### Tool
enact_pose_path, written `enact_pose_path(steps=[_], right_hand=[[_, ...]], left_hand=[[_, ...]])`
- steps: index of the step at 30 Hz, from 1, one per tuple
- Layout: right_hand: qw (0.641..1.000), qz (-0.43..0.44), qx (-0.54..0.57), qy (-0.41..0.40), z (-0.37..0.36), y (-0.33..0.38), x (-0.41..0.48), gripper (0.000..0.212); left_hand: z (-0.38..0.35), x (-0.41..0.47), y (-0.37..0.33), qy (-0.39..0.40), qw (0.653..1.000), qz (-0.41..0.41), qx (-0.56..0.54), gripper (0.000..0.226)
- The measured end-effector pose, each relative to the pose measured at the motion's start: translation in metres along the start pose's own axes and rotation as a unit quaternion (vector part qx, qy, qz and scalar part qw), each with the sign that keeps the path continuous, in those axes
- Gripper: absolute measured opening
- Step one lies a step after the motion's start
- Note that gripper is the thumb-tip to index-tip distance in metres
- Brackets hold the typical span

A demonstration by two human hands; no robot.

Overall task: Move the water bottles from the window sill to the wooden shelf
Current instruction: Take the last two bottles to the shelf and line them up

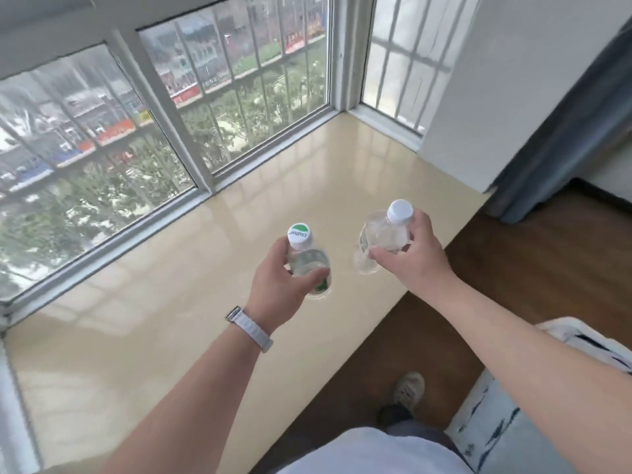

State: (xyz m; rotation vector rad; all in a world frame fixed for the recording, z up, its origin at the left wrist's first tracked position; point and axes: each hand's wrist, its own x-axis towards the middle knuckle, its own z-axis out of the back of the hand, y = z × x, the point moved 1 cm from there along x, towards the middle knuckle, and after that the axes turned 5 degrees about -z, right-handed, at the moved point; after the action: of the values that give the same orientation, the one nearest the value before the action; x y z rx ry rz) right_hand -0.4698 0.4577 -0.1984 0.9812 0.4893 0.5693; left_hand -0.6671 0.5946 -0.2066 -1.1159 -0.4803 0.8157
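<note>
Two clear plastic water bottles are held above the beige window sill [178,302]. My left hand [278,283] grips one bottle [307,258] by its shoulder; its white cap has a green mark. My right hand [415,251] grips the second bottle [379,234], which has a plain white cap and tilts to the left. Both bottles are seen from above, with their lower parts partly hidden by my fingers. The wooden shelf is not in view.
Barred windows [143,138] run along the sill's far side. A white wall [506,90] and a grey curtain [567,138] stand on the right. Dark wooden floor [496,275] lies below the sill's edge. A white patterned cloth [513,415] is at lower right.
</note>
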Motion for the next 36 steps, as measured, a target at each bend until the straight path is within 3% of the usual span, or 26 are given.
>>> enact_pose_path(steps=[8,20,36], right_hand=[[0.996,-0.039,0.047,-0.064,0.137,-0.06,0.055,0.058],[0.971,-0.071,0.091,-0.207,0.336,-0.163,0.098,0.061],[0.907,-0.207,0.037,-0.366,0.47,-0.233,0.122,0.066]], left_hand=[[-0.125,0.071,-0.076,0.063,0.997,-0.034,0.027,0.054],[-0.366,0.152,-0.193,0.211,0.969,-0.124,0.035,0.05],[-0.585,0.229,-0.274,0.406,0.893,-0.195,0.022,0.047]])
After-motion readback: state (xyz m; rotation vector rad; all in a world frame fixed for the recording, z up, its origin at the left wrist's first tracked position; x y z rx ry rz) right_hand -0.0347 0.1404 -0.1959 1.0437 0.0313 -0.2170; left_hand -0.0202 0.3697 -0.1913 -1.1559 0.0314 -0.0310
